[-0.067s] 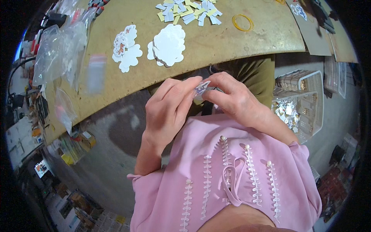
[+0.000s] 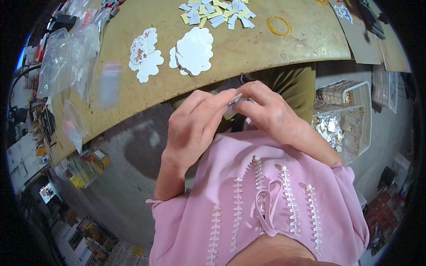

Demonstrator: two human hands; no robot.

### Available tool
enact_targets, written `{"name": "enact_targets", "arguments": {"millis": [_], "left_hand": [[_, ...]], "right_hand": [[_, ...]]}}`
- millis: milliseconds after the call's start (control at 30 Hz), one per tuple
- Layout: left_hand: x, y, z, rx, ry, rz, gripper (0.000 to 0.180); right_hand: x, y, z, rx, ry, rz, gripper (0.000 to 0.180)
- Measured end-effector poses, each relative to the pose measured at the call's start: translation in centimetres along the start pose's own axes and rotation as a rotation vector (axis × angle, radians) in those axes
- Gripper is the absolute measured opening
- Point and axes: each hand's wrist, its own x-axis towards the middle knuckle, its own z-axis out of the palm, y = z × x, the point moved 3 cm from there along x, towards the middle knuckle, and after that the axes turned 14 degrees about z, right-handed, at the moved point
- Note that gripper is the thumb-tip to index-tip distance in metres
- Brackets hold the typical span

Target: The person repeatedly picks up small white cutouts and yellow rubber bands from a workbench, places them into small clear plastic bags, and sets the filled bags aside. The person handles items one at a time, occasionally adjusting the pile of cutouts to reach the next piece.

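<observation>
My left hand [image 2: 195, 122] and my right hand [image 2: 270, 111] meet in front of my lap, just off the table's near edge. Between their fingertips is a small printed card piece [image 2: 235, 100], white with darker marks, mostly covered by the fingers. Both hands pinch it, thumbs and forefingers closed together. Beyond them on the table lie a stack of white scallop-edged cards [image 2: 195, 49] and, left of it, a looser group of scalloped cards [image 2: 150, 64] with printed ones on top.
The table [image 2: 248, 51] curves across in front of me. It carries blue and yellow paper slips [image 2: 217, 13], yellow rubber bands [image 2: 279, 26], small clear zip bags [image 2: 110, 84] and larger plastic bags [image 2: 55, 62]. White plastic baskets [image 2: 364, 119] holding shiny pieces stand at right.
The card piece between my fingertips has tilted, so less of its printed face shows. My left fingers have shifted slightly to the right over it.
</observation>
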Motion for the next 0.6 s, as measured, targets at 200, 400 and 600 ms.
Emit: {"name": "enact_targets", "arguments": {"millis": [200, 400, 600], "left_hand": [[-0.5, -0.2, 0.1, 0.088, -0.133, 0.089, 0.050], [-1.0, 0.2, 0.5, -0.063, 0.094, -0.036, 0.056], [-1.1, 0.1, 0.3, 0.089, 0.097, 0.093, 0.024]], "right_hand": [[-0.2, 0.1, 0.5, 0.038, -0.010, -0.007, 0.027], [-0.2, 0.1, 0.4, 0.047, -0.024, 0.014, 0.030], [0.1, -0.1, 0.3, 0.072, -0.013, -0.013, 0.032]]}}
